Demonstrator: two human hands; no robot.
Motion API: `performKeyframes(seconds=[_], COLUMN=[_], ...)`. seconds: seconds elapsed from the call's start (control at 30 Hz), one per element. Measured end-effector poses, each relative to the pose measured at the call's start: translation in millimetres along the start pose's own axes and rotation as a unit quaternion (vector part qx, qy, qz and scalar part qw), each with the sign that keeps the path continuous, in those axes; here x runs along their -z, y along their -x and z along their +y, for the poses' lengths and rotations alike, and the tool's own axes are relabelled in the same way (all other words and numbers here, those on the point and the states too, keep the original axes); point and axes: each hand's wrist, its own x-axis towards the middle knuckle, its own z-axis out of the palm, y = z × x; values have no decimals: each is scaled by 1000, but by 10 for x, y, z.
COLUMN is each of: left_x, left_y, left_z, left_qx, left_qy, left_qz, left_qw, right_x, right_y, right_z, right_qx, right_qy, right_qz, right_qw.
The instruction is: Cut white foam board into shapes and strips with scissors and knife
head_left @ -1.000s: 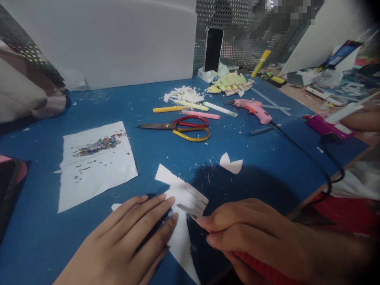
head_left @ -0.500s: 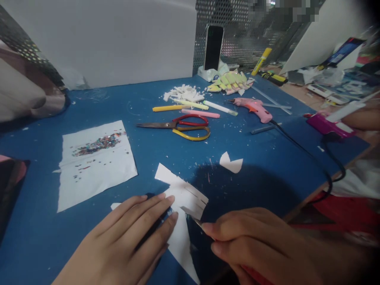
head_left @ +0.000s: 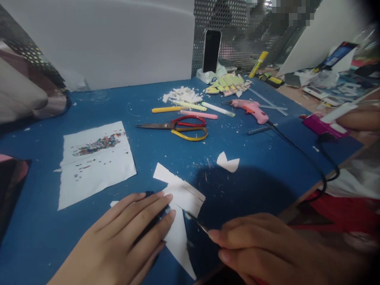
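Note:
My left hand (head_left: 124, 233) lies with outstretched fingers, its fingertips pressing on a white card cutout (head_left: 179, 233). Several narrow slits run into the cutout's upper right part. In my right hand (head_left: 255, 245) is a thin craft knife (head_left: 202, 227), pinched between thumb and fingers; its tip is at the edge of the cutout, just right of my left fingertips. Most of the knife's handle is hidden by the hand. Beyond it a small white notched scrap (head_left: 228, 162) lies flat.
Scissors (head_left: 175, 127), several markers (head_left: 198, 114), white scraps (head_left: 182, 95) and a pink glue gun (head_left: 251, 111) with a black cord lie farther back. At left is a paper sheet (head_left: 97, 186) bearing coloured flakes. A phone (head_left: 211, 51) stands behind. Another person's hand (head_left: 356, 118) is at right.
My right hand has drawn back slightly to the right, so more of the craft knife shows. My left hand stays on the cutout. The view has shifted a little.

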Motion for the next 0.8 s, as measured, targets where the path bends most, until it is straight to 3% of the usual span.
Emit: performKeyframes(seconds=[0.13, 0.23, 0.27, 0.33, 0.43, 0.5, 0.57, 0.67, 0.8], left_x=[28, 59, 65, 71, 90, 120, 154, 187, 201], left_y=[-31, -57, -64, -79, -125, -189, -284, -464, -693], left_z=[49, 90, 101, 122, 158, 187, 220, 276, 361], left_qx=[-2, -16, -24, -50, -30, 20, 55, 56, 52], left_qy=[-13, -36, -43, -53, -35, 2, 43, 79, 3], left_qz=[-17, -29, -28, -34, -33, -28, -28, -49, -134], left_qw=[1000, 999, 998, 997, 998, 999, 997, 994, 990], right_x=[36, 93, 110, 125, 81, 30, -7, 4, 156], right_y=[29, 97, 123, 166, 189, 186, 180, 159, 54], right_z=[-73, -42, -15, 50, 153, 216, 272, 330, 365], right_qx=[-51, -58, -25, -47, -114, -121, -122, -101, -49], right_qy=[-6, -17, -31, -55, -129, -179, -199, -182, -128], right_qz=[-5, 25, 41, 62, 174, 199, 208, 200, 165], right_qw=[999, 998, 998, 995, 970, 956, 950, 957, 977])
